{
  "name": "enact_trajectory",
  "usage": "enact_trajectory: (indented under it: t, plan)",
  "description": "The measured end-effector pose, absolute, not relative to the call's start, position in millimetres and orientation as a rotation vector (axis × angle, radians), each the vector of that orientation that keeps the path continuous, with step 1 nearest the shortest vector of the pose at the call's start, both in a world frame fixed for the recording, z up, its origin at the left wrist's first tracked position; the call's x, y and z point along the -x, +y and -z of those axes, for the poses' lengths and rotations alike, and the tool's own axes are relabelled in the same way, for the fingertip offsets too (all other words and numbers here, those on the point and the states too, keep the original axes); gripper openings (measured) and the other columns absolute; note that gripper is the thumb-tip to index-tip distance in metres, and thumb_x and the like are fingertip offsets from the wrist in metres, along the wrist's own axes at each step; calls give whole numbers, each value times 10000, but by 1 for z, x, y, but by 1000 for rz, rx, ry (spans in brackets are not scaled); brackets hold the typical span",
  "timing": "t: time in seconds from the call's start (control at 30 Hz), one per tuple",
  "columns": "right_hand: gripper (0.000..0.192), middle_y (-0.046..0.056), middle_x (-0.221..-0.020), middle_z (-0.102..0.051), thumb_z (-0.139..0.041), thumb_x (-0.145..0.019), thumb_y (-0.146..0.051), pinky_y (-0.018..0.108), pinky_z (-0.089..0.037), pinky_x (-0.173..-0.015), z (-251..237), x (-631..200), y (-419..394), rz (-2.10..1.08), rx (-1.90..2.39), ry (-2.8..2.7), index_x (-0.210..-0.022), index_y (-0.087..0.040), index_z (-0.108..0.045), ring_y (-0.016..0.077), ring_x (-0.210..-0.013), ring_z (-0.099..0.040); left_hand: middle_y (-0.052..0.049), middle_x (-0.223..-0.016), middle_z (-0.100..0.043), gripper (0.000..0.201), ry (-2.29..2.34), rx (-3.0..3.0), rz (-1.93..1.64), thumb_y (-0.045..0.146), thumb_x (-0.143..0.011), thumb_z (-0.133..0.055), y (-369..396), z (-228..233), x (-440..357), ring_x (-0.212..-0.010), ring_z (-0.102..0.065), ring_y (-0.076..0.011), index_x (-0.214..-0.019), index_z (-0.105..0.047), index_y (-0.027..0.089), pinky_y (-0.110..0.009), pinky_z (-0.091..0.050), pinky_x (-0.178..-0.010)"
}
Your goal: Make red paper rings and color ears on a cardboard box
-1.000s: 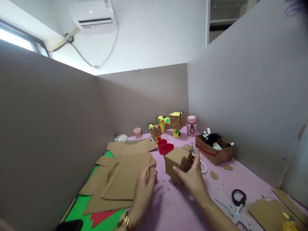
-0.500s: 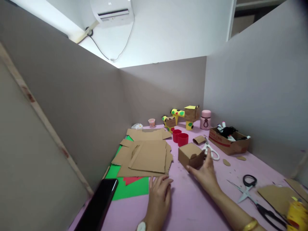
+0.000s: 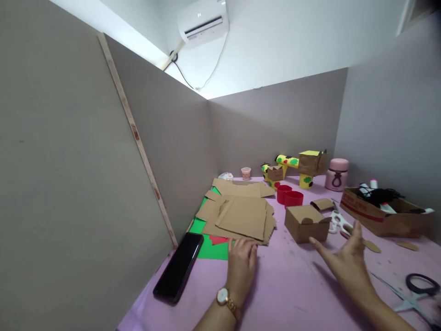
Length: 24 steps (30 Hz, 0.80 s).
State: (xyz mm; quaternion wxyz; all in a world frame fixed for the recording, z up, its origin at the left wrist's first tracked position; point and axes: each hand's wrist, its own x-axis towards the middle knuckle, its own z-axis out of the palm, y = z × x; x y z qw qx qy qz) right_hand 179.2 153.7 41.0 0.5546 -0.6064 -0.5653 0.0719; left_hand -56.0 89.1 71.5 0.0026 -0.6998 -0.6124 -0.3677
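My left hand [image 3: 242,262], with a watch on its wrist, rests palm down at the near edge of the stacked cardboard pieces [image 3: 243,216]. Its fingertips touch that edge, stretched out and slightly bent. Green paper [image 3: 210,250] and a bit of red paper [image 3: 219,239] show under the stack. To the right, a small brown cardboard box [image 3: 305,225] stands on the table. My right hand [image 3: 347,264] is just in front of the box, thumb and fingers spread, holding nothing. White-handled scissors [image 3: 341,221] lie behind this hand.
A black phone [image 3: 179,266] lies at left by the partition. Red rings [image 3: 293,199], yellow spotted cardboard animals [image 3: 306,179], a pink flask [image 3: 336,174] and a paper cup [image 3: 245,173] stand farther back. At right are a carton of supplies [image 3: 382,220] and black-handled scissors [image 3: 409,299].
My view has turned left, so everything sits farther right. My right hand has let go of the cardboard box and drawn back from it. My left hand has moved forward to the cardboard's edge.
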Motion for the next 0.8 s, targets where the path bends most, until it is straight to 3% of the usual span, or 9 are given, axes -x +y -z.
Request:
enact_trajectory:
  t: [0.1, 0.3, 0.37, 0.53, 0.7, 0.8]
  plan:
    - [1073, 220, -1419, -302, -602, -696, -581, 568, -346, -994, -34, -186, 133, -143, 1347, -1431, -1471, -99, -36, 405, -1219, -402, 8, -701, -671, 305, -2025, 2048, 1105, 232, -925, -444, 93, -73, 82, -745, -630, -162, -688, -628, 171, -484, -389, -948]
    - [866, 176, -1331, -398, -526, -786, -521, 545, -440, -906, -23, -183, 118, -259, 1309, -1518, -1466, -173, -119, 361, -1128, -487, -34, -923, -670, 192, -2198, 1758, 1116, 296, -903, -511, 94, -67, 138, -842, -641, -166, -939, -622, 145, -387, -514, -788]
    - [807, 165, -1313, -411, -499, -810, -510, 528, -449, -898, -24, -182, 120, -310, 1307, -1532, -1460, -189, -145, 340, -1103, -504, -67, -1041, -664, 212, -2188, 1765, 1140, 252, -912, -481, 95, -63, 149, -959, -626, -198, -1051, -603, 148, -428, -486, -865]
    - [687, 157, -1293, -413, -443, -846, -475, 488, -439, -912, -26, -184, 126, -419, 1305, -1507, -1421, -179, -211, 297, -1058, -517, -169, -1132, -648, 347, -2112, 1987, 1188, 246, -823, -477, 109, -62, 141, -1093, -562, -312, -1111, -614, 108, -520, -396, -973]
    - [651, 162, -1305, -392, -428, -856, -434, 470, -423, -927, -23, -185, 135, -547, 1313, -1443, -1406, -164, -205, 281, -1065, -506, -182, -1261, -578, 440, -1994, 2393, 1260, 276, -816, -487, 128, -77, 77, -1201, -500, -286, -1213, -557, 100, -488, -350, -1037]
    - [630, 166, -1296, -404, -440, -852, -407, 432, -449, -905, -20, -186, 138, -583, 1306, -1433, -1386, -150, -226, 264, -1050, -530, -134, -1444, -408, 648, -1913, 2636, 1313, 257, -768, -579, 144, -86, 28, -1343, -335, -253, -1379, -383, 162, -445, -250, -1112]
